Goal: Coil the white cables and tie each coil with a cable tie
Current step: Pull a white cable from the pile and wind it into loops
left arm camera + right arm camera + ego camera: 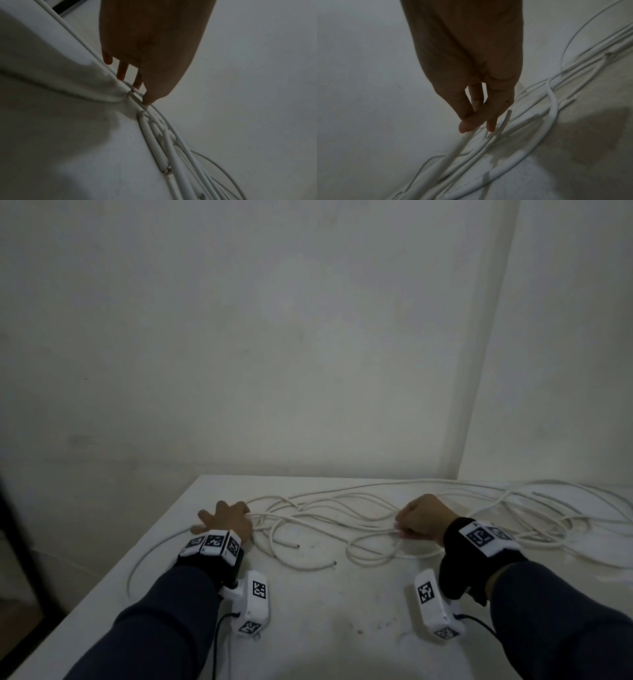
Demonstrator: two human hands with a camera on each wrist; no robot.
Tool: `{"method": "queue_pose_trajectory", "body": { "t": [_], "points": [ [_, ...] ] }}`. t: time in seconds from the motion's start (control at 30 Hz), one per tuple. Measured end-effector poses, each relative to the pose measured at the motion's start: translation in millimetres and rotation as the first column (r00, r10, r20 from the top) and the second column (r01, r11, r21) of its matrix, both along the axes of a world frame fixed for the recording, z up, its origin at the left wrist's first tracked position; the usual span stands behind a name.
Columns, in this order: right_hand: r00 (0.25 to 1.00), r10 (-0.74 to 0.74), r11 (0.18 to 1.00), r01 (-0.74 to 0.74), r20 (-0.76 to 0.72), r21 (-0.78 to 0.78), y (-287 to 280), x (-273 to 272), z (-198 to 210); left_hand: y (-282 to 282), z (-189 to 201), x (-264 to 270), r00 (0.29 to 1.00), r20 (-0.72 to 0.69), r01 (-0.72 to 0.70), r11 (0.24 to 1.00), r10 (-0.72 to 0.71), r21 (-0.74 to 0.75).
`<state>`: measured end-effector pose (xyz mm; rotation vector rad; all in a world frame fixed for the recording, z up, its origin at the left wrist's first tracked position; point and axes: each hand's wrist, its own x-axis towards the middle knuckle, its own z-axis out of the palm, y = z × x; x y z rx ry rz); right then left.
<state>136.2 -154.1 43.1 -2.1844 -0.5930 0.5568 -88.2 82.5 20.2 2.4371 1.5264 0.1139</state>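
Several white cables (pixel 342 508) lie tangled in loose loops across the white table (pixel 308 618). My left hand (pixel 227 515) lies flat at the tangle's left end with its fingers spread. In the left wrist view its straight fingertips (pixel 135 85) press on a bunch of cables (pixel 171 148). My right hand (pixel 416 518) is curled like a fist over the middle of the tangle. In the right wrist view, thumb and fingers (pixel 467 127) pinch one cable strand (pixel 453 151) that runs down toward the camera. Two cut cable ends (pixel 298 546) lie between the hands.
The table stands in a corner, with white walls behind and to the right. Its left edge (pixel 113 583) drops off toward a dark frame (pixel 17 559) by the floor. One cable loop (pixel 137 563) curves near that edge. More loops pile at the far right (pixel 548 508).
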Motion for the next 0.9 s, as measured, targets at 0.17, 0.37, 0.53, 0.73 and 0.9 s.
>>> {"method": "queue_pose_trajectory", "body": {
  "t": [0.17,0.37,0.53,0.73,0.9],
  "points": [
    [0.997,0.042,0.996,-0.036,-0.068,0.087,15,-9,-5,-6,26,-1,0.921,0.363,0.039,0.96,-0.141,0.276],
    [0.988,-0.054,0.954,0.008,0.143,0.301,26,-15,3,-21,93,6,0.408,0.904,0.259,0.933,0.131,-0.252],
    [0.831,0.321,0.947,-0.277,0.455,-0.162,1,-25,22,-30,122,-5,0.191,0.791,0.614,0.558,0.581,-0.558],
    [0.808,-0.138,0.99,0.133,0.573,0.05,-4,-28,39,-79,129,-18,0.367,0.93,0.736,0.604,0.024,-0.306],
    [0.983,0.124,0.879,-0.043,-0.139,0.475,11,-63,69,-101,138,-38,0.352,0.887,0.916,0.306,-0.298,-0.26]
  ]
}}
